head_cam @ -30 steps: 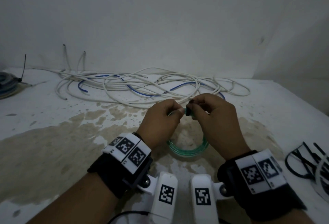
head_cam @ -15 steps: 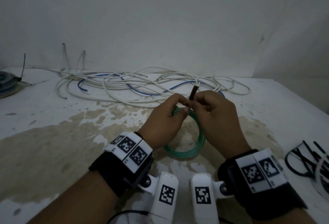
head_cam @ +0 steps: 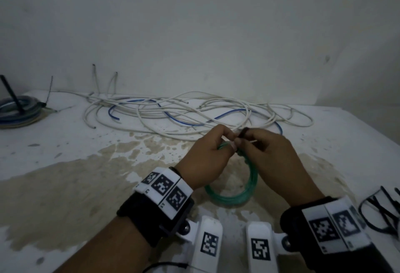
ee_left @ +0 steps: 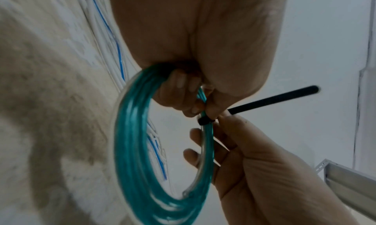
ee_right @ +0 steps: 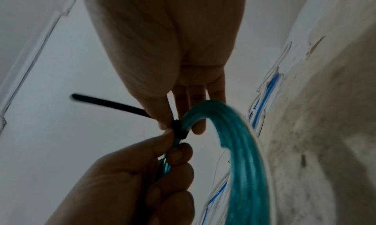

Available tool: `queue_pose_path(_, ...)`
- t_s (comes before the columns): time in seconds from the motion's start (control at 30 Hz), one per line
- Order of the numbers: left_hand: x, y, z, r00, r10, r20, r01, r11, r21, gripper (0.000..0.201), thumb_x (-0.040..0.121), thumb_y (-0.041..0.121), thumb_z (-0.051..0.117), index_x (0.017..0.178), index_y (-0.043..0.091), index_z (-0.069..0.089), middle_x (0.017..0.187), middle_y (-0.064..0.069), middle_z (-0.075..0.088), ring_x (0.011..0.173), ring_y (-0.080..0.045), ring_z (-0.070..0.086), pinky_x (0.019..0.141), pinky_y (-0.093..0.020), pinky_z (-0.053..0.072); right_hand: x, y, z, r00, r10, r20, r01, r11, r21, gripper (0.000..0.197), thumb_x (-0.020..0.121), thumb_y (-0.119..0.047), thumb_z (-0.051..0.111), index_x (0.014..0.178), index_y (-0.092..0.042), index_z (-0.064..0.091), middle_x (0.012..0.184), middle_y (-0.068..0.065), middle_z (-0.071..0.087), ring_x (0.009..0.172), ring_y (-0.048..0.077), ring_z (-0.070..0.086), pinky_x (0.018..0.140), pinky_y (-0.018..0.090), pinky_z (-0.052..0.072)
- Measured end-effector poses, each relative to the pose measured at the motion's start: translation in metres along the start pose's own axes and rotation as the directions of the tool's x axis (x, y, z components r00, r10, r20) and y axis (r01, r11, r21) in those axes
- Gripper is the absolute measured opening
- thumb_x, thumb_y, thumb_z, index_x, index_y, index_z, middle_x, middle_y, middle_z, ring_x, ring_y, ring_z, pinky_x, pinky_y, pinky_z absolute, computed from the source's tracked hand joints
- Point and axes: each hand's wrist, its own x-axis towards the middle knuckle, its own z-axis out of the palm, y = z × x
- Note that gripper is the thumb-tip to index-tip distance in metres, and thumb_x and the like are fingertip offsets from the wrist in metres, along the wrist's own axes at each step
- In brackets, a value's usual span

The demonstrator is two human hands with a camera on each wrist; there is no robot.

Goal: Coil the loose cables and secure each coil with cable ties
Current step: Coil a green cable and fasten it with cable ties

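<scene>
A green cable coil point(head_cam: 234, 199) stands tilted on the stained table point(head_cam: 65, 197), its upper part lifted between my hands. My left hand point(head_cam: 227, 142) grips the coil's strands point(ee_left: 130, 140) with curled fingers. A black cable tie point(ee_left: 272, 99) is looped tight around the strands, its head point(ee_right: 179, 130) right beside my left fingers. My right hand point(head_cam: 240, 140) pinches the tie at the loop between thumb and forefinger, and the tie's tail point(ee_right: 107, 103) sticks out free past the pinch. In the head view only a short black bit of the tie point(head_cam: 243, 132) shows.
A tangle of loose white and blue cables point(head_cam: 173, 112) lies along the wall behind my hands. A bundled coil point(head_cam: 17, 110) sits at the far left edge. Several black cable ties point(head_cam: 381, 210) lie at the right edge. A metal angle rail point(ee_left: 346, 180) shows on the right.
The tie's tail came up between my hands half a second ago and now lies lower, mostly hidden in the head view. The coil's upper part has been lifted and tilted.
</scene>
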Motion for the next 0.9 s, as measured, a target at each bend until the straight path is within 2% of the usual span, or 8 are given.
queue_pose_path(0.1,-0.007,0.003,-0.008,0.999,0.043,-0.013,-0.042,0.996,0.074,0.002,0.095,0.022,0.053,0.097,0.021,0.054,0.061,0.002,0.046,0.041,-0.007,0.036,0.045,-0.027,0.032,0.0,-0.003,0.003,0.998,-0.051,-0.035,0.049,0.998,-0.051,0.03,0.086,-0.015,0.065,0.072,-0.042,0.061,0.072,-0.013,0.067,0.074,0.0,0.063,0.065,0.011,0.048)
queue_pose_path(0.27,-0.028,0.004,-0.038,0.981,0.152,-0.122,-0.127,0.974,0.188,0.011,0.092,0.019,0.058,0.098,0.026,0.065,0.091,0.01,0.067,0.08,-0.005,0.06,0.076,-0.025,0.048,0.008,-0.023,0.019,0.967,-0.253,-0.027,0.244,0.953,-0.179,0.021,0.08,-0.015,0.072,0.071,-0.03,0.061,0.068,-0.015,0.061,0.072,-0.001,0.058,0.063,0.006,0.04)
queue_pose_path(0.4,-0.049,0.001,-0.074,0.965,0.162,-0.204,-0.111,0.964,0.243,0.01,0.092,0.019,0.058,0.098,0.022,0.066,0.092,0.001,0.07,0.085,-0.013,0.065,0.078,-0.036,0.053,0.016,-0.052,0.051,0.882,-0.445,0.154,0.471,0.829,-0.303,0.008,0.078,-0.012,0.061,0.074,-0.018,0.064,0.069,-0.006,0.059,0.068,0.007,0.05,0.063,0.015,0.037)
queue_pose_path(0.5,-0.067,0.0,-0.105,0.95,0.147,-0.276,-0.088,0.973,0.215,0.008,0.093,0.019,0.057,0.095,0.023,0.064,0.085,0.005,0.069,0.078,-0.01,0.065,0.073,-0.037,0.053,0.027,-0.076,0.078,0.863,-0.471,0.184,0.504,0.831,-0.237,0.008,0.079,-0.013,0.061,0.076,-0.018,0.066,0.07,-0.008,0.059,0.069,0.006,0.051,0.066,0.011,0.038)
queue_pose_path(0.6,-0.085,-0.001,-0.137,0.921,0.078,-0.383,-0.059,0.996,0.061,0.01,0.095,0.016,0.055,0.099,0.019,0.064,0.06,0.019,0.058,0.048,0.004,0.05,0.049,-0.012,0.039,0.038,-0.099,0.111,0.891,-0.409,0.196,0.436,0.892,-0.12,0.01,0.083,-0.02,0.065,0.08,-0.029,0.065,0.074,-0.02,0.058,0.078,0.001,0.056,0.068,0.005,0.04)
queue_pose_path(0.7,-0.102,-0.004,-0.166,0.878,-0.09,-0.47,0.017,0.987,-0.157,0.011,0.097,0.02,0.051,0.1,0.018,0.061,0.059,0.003,0.045,0.043,-0.009,0.035,0.042,-0.022,0.031,0.046,-0.116,0.146,0.935,-0.205,0.291,0.214,0.977,0.001,0.013,0.082,-0.023,0.07,0.084,-0.035,0.064,0.076,-0.022,0.063,0.077,-0.009,0.06,0.064,0.004,0.043)
queue_pose_path(0.83,-0.117,-0.011,-0.196,0.843,-0.215,-0.493,0.07,0.953,-0.295,0.013,0.098,0.019,0.046,0.102,0.017,0.059,0.056,0.005,0.042,0.043,-0.01,0.034,0.043,-0.024,0.031,0.056,-0.132,0.186,0.905,-0.137,0.402,0.122,0.991,0.063,0.011,0.083,-0.02,0.069,0.077,-0.029,0.07,0.071,-0.011,0.069,0.063,0.004,0.064,0.06,0.023,0.052)
queue_pose_path(0.9,-0.124,-0.016,-0.209,0.827,-0.236,-0.51,0.109,0.958,-0.267,0.012,0.097,0.023,0.049,0.102,0.018,0.058,0.058,0.003,0.043,0.043,-0.01,0.037,0.043,-0.024,0.032,0.061,-0.138,0.202,0.88,-0.124,0.459,0.102,0.992,0.073,0.01,0.083,-0.02,0.069,0.077,-0.027,0.07,0.068,-0.007,0.069,0.059,0.006,0.064,0.056,0.023,0.053)
